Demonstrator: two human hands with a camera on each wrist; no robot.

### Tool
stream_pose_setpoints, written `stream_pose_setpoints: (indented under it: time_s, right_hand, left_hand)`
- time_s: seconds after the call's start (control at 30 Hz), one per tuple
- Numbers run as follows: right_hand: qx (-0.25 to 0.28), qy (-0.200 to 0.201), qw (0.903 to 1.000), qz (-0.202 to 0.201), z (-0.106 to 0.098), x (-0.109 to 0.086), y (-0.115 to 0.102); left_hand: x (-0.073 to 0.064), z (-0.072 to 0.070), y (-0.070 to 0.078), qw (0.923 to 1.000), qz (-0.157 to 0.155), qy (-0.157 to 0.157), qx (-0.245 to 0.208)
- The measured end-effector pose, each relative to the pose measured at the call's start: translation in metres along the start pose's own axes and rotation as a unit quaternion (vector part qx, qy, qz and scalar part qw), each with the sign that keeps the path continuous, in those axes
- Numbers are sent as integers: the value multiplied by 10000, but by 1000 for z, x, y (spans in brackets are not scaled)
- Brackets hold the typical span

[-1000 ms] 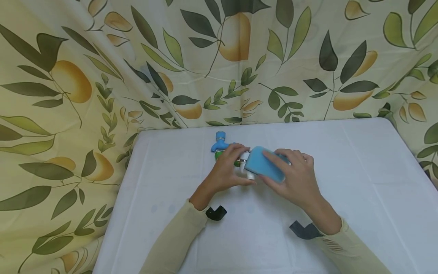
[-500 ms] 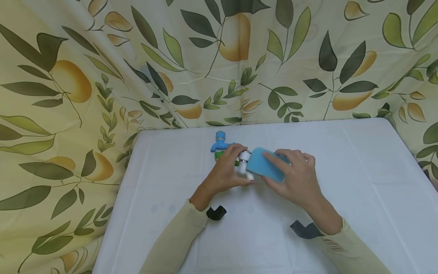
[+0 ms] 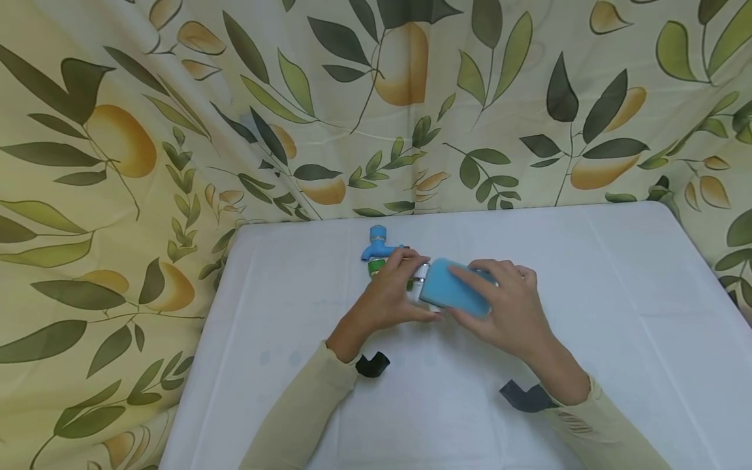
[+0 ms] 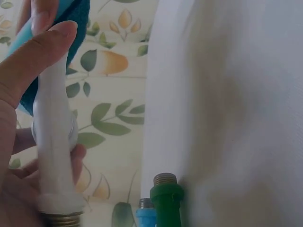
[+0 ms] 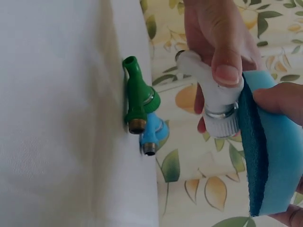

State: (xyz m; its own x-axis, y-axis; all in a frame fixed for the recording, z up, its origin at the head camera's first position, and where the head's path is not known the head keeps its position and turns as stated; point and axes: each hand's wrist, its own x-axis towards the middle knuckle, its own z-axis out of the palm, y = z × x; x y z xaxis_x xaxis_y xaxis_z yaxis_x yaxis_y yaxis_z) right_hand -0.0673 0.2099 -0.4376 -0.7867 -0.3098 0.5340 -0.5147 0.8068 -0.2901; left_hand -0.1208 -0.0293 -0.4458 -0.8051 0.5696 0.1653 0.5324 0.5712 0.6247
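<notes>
My left hand grips a white plastic tap with a ribbed knob and a metal ring; its threaded end shows low in the left wrist view. In the right hand is a light blue sponge with a darker scouring layer. That dark side touches the white tap, as the right wrist view shows. Fingers and sponge hide much of the tap in the head view.
Behind the left hand, a blue tap and a green tap lie on the white-covered table. Dark straps hang at both wrists. A leaf-and-fruit patterned curtain stands behind the table.
The sponge has shifted slightly down and left against the white tap, covering more of its lower part. Both hands keep their hold. The blue and green taps stay put.
</notes>
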Motion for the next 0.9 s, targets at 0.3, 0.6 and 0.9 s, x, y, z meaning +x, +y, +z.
stream_pose_setpoints:
  time_s: [0.3,0.6,0.9]
  right_hand:
    - [-101,92,9999,74,2,-1,3]
    - [-9,134,9998,150,1,-1,3]
    - [29,187,9996,209,0,-1,3]
  left_hand:
    - [0,0,-3,9954,554,553,557]
    - [1,-4,-3,9973,473,353,-440]
    - [1,-3,-4,9967,-70,201,-788]
